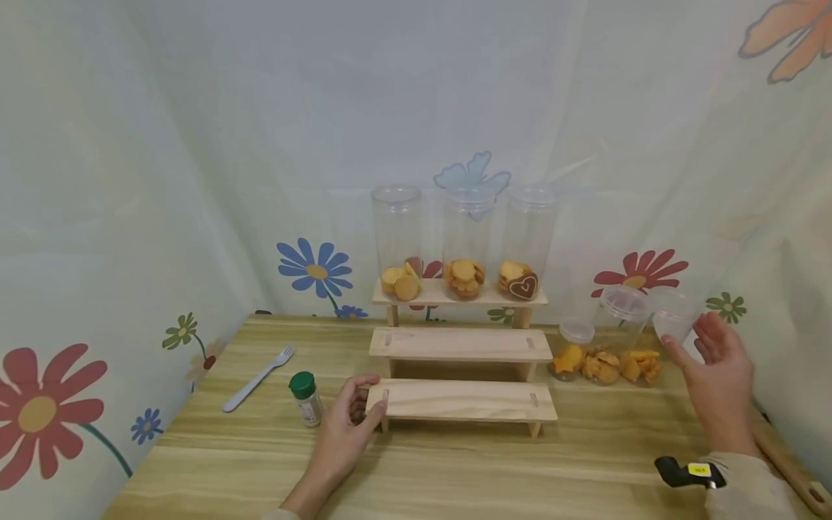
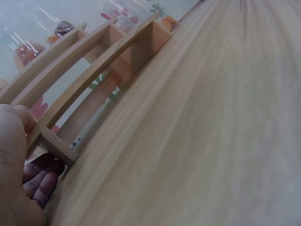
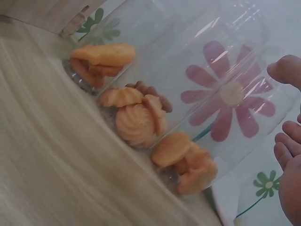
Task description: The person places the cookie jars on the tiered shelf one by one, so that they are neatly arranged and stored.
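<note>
My left hand point(image 1: 344, 426) grips the left end of the lowest step of a three-tier wooden display stand point(image 1: 461, 397). In the left wrist view its thumb side lies along the step and the other fingers point(image 2: 44, 181) curl beside the short leg. To the stand's right are three clear jars with cookies at the bottom: a short jar point(image 1: 565, 354), a taller jar point(image 1: 620, 318) and the rightmost jar point(image 1: 666, 314). Beside this last jar's top, my right hand point(image 1: 721, 375) is spread with thumb and fingers apart. In the right wrist view the right thumb point(image 3: 286, 70) is near the jar's upper part.
Three tall clear jars of cookies point(image 1: 463, 278) stand on the top tier. Left of the stand are a green-capped shaker bottle point(image 1: 305, 399) and a light fork point(image 1: 260, 379). A wooden handle point(image 1: 793, 469) lies at the far right. Flowered curtain point(image 1: 312, 144) surrounds the table.
</note>
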`<action>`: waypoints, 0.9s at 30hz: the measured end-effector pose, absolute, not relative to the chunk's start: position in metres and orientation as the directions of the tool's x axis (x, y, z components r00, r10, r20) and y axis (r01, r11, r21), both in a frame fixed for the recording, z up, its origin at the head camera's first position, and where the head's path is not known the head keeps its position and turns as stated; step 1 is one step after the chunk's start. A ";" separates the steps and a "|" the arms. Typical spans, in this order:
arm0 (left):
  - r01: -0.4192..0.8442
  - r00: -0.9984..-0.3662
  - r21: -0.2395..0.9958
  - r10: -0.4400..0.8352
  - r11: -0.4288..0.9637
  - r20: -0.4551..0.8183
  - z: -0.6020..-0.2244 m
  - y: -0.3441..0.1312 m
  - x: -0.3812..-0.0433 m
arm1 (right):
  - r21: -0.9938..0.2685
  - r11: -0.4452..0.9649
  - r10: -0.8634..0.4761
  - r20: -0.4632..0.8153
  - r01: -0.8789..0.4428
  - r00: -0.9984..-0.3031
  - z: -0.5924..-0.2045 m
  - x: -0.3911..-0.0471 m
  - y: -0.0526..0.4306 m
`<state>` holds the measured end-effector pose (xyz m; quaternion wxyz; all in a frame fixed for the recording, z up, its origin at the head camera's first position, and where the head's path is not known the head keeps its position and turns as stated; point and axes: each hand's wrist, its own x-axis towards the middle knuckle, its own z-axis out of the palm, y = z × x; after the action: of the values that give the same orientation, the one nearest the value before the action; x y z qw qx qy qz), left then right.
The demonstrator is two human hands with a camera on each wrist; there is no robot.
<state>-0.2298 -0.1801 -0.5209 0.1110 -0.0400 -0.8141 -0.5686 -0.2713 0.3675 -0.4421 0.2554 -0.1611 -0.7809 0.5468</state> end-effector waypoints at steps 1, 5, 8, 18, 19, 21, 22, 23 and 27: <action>0.194 -0.972 0.917 -0.061 0.350 0.229 -0.521 -0.180 -0.230 | -0.934 0.356 0.525 0.220 -0.022 -0.823 -0.445 -0.272 0.368; 0.202 -0.970 0.916 -0.061 0.346 0.236 -0.521 -0.180 -0.230 | -0.922 0.387 0.496 0.229 -0.023 -0.837 -0.456 -0.275 0.369; 0.208 -0.969 0.915 -0.058 0.345 0.242 -0.521 -0.180 -0.231 | -0.917 0.397 0.471 0.237 -0.036 -0.850 -0.464 -0.277 0.370; 0.212 -0.967 0.913 -0.057 0.347 0.247 -0.523 -0.181 -0.231 | -0.907 0.416 0.412 0.246 -0.059 -0.878 -0.484 -0.283 0.369; 0.214 -0.967 0.912 -0.057 0.349 0.249 -0.522 -0.181 -0.232 | -0.905 0.419 0.403 0.254 -0.069 -0.879 -0.486 -0.283 0.369; 0.213 -0.967 0.911 -0.059 0.353 0.249 -0.522 -0.181 -0.232 | -0.901 0.426 0.389 0.264 -0.082 -0.883 -0.489 -0.284 0.369; 0.214 -0.966 0.911 -0.058 0.353 0.250 -0.522 -0.181 -0.232 | -0.899 0.429 0.381 0.269 -0.088 -0.885 -0.491 -0.284 0.369; 0.215 -0.967 0.911 -0.058 0.352 0.250 -0.521 -0.181 -0.231 | -0.896 0.435 0.378 0.269 -0.087 -0.886 -0.492 -0.284 0.370; 0.215 -0.967 0.915 -0.056 0.341 0.248 -0.520 -0.180 -0.230 | -0.894 0.440 0.375 0.262 -0.078 -0.889 -0.496 -0.286 0.371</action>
<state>-0.2302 -0.1801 -0.5203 0.1184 -0.0491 -0.8104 -0.5717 -0.2857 0.3711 -0.4955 0.2173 -0.0905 -0.8204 0.5211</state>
